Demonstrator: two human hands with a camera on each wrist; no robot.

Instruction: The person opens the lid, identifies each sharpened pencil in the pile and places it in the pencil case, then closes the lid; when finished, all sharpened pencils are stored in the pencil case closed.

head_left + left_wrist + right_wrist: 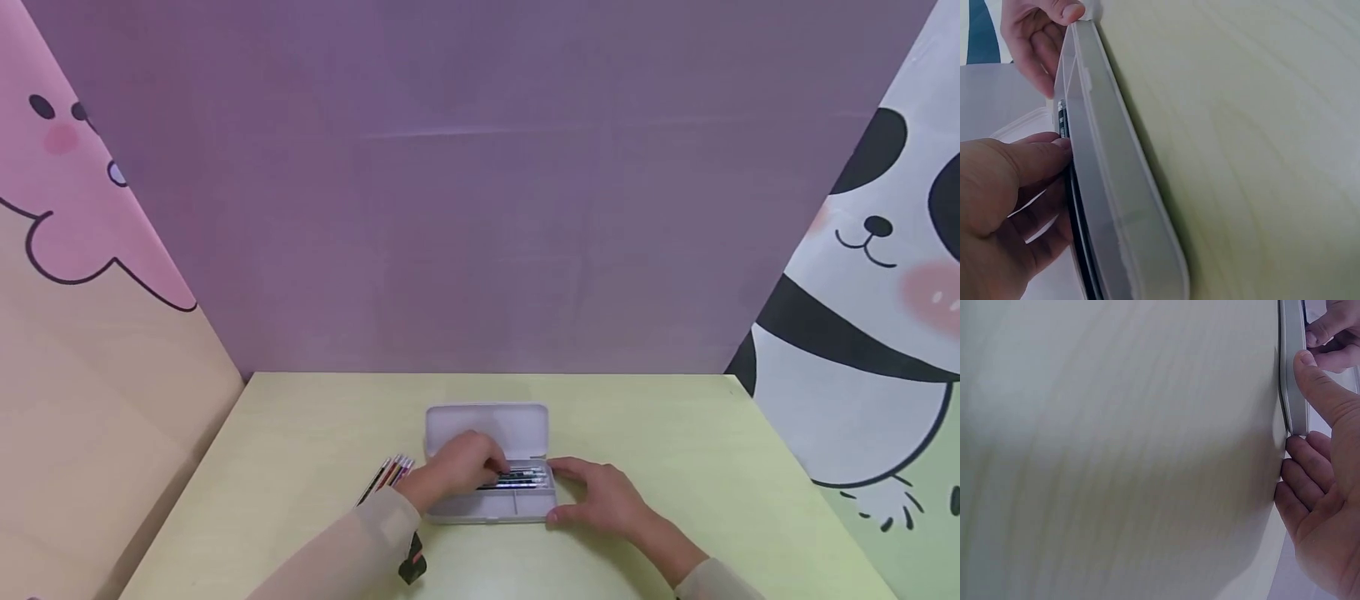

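A white pencil case (491, 507) lies on the table with its lid (487, 421) folded open to the back. Several dark pencils (528, 477) lie lengthwise in its rear compartment; the front part has a divider. My left hand (467, 460) reaches into the case from the left, its thumb and forefinger pinching a dark pencil (1064, 122) in the left wrist view. At the case's right end, my right hand (603, 498) steadies it, thumb (1319, 381) against the front wall and fingers at the end. My left hand partly hides the pencils.
Left of the case, several coloured pencils (387, 473) lie in a bunch on the pale table (675, 433), partly behind my left forearm. A purple panel (480, 208) stands at the back, with cartoon-printed panels on both sides.
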